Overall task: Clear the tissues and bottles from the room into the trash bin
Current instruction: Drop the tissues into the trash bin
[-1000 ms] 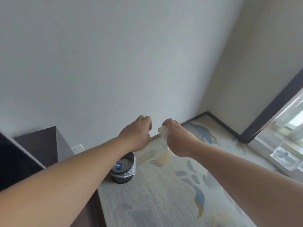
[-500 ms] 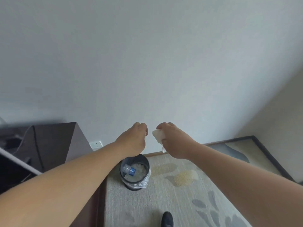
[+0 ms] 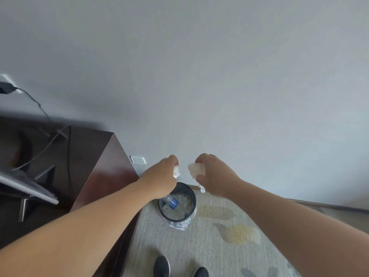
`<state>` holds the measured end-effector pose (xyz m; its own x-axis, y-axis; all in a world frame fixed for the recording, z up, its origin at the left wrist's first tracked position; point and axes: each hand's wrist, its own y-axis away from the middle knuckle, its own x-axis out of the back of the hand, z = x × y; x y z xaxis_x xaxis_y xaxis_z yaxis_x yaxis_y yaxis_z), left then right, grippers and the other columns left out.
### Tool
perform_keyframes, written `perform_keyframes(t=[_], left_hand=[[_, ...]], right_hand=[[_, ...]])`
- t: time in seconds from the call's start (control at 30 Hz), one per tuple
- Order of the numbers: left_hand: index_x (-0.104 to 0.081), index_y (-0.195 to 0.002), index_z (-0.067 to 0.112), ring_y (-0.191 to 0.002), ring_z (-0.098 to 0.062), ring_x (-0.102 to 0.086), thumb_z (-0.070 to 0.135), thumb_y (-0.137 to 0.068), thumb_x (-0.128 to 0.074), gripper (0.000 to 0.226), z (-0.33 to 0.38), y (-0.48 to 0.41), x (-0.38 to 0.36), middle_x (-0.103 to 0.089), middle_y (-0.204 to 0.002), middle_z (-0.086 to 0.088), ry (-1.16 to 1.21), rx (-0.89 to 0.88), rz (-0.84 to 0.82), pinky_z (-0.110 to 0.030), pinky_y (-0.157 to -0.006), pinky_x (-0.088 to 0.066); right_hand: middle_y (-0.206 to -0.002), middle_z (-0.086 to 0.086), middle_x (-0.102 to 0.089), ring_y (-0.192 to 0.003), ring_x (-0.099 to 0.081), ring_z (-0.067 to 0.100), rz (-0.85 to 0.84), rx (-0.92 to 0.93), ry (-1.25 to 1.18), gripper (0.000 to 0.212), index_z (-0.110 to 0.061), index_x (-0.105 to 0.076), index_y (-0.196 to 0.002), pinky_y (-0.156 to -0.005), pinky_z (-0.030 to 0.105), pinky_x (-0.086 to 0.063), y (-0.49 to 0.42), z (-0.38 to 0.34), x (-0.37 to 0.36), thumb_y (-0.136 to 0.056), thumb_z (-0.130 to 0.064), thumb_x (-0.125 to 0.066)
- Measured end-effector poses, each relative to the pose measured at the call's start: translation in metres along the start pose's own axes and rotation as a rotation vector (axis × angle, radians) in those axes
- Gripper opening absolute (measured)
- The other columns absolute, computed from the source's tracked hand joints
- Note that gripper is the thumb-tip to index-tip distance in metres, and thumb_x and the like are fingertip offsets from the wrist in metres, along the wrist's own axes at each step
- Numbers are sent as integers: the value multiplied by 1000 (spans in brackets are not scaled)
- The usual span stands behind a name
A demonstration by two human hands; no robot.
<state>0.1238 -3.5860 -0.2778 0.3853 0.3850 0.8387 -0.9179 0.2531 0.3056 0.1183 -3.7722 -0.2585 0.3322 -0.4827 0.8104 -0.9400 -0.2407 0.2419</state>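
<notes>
A small round dark trash bin (image 3: 192,213) with a clear liner stands on the carpet against the wall. Inside it lie a clear plastic bottle (image 3: 172,202) with a blue label and crumpled tissues. My left hand (image 3: 160,176) is held above the bin's left rim and grips a small white tissue (image 3: 176,171) that shows past its fingers. My right hand (image 3: 214,174) hovers just right of and above the bin and grips a larger crumpled white tissue (image 3: 196,170), with a strip hanging down below the fist.
A dark wooden cabinet (image 3: 103,170) stands left of the bin, with cables and a monitor foot on top. A white wall socket (image 3: 137,159) sits low on the wall. Patterned grey carpet (image 3: 229,242) lies to the right. My dark shoes (image 3: 162,266) show at the bottom.
The view has swung left and down, so the bin now lies closer and right below my hands. A tissue now shows in my left hand. Both hands stay gripped.
</notes>
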Motion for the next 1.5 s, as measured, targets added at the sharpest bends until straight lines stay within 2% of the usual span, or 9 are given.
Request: perform_keyframes(t=[0.1,0.33,0.5,0.63,0.9,1.03,1.17,1.27,1.5], left_hand=[[-40,-113,22,-88,-23,-52,9,-87,-43,30,-14,-16,-13,-48,-113,-2,3,32,-33,-35,-68,-44],[-43,-124,20,-96,-24,-55,9,-88,-46,37,-56,-58,-58,-46,-122,-5,49,102,-91,-38,-79,-47],[-41,-126,20,-91,-26,-56,11,-89,-46,38,-84,-86,-87,-45,-120,-6,57,131,-130,-37,-74,-46],[-41,-125,21,-92,-27,-55,14,-88,-47,38,-100,-105,-99,-45,-119,-6,57,147,-143,-35,-71,-41],[-31,-138,24,-103,-28,-56,23,-86,-52,56,-114,-125,-105,-40,-126,-6,9,174,-243,-34,-76,-42],[-35,-135,23,-100,-28,-56,25,-88,-50,49,-117,-128,-100,-40,-126,-6,-5,180,-241,-36,-80,-46],[-37,-136,22,-107,-27,-55,30,-91,-49,47,-116,-128,-86,-39,-132,-6,6,170,-222,-33,-77,-40],[-39,-133,19,-105,-27,-55,31,-92,-48,44,-107,-126,-66,-41,-131,-7,-2,145,-191,-35,-82,-44],[-37,-136,24,-113,-24,-51,31,-92,-46,45,-75,-110,-9,-42,-132,-4,-5,59,-38,-36,-88,-44]], right_hand=[[-112,0,-47,-82,-51,14,-25,-18,-10,29,-17,-49,-119,-61,22,-35,-20,10,-16,-91,-24,-53],[-117,1,-46,-79,-50,14,-105,-87,-5,32,-17,-50,-122,-55,16,-31,-70,32,-75,-91,-21,-55],[-116,3,-46,-80,-53,18,-159,-142,5,31,-17,-50,-121,-67,26,-39,-101,45,-112,-90,-17,-54],[-120,4,-46,-82,-53,19,-194,-173,14,34,-18,-49,-124,-70,27,-41,-122,51,-131,-90,-16,-54],[-136,4,-38,-102,-57,21,-315,-215,32,67,-20,-36,-141,-83,31,-49,-145,57,-143,-82,-27,-66],[-139,3,-39,-105,-57,21,-278,-222,39,63,-22,-37,-142,-82,31,-48,-147,58,-139,-86,-32,-63],[-134,2,-44,-99,-56,18,-229,-198,10,48,-22,-44,-135,-77,27,-40,-147,49,-128,-89,-32,-55],[-131,1,-47,-95,-55,15,-203,-173,17,43,-22,-48,-131,-76,26,-39,-145,37,-113,-90,-31,-53],[-131,-4,-50,-106,-56,15,-85,-112,21,40,-25,-50,-130,-90,30,-43,-132,-2,-51,-92,-35,-51]])
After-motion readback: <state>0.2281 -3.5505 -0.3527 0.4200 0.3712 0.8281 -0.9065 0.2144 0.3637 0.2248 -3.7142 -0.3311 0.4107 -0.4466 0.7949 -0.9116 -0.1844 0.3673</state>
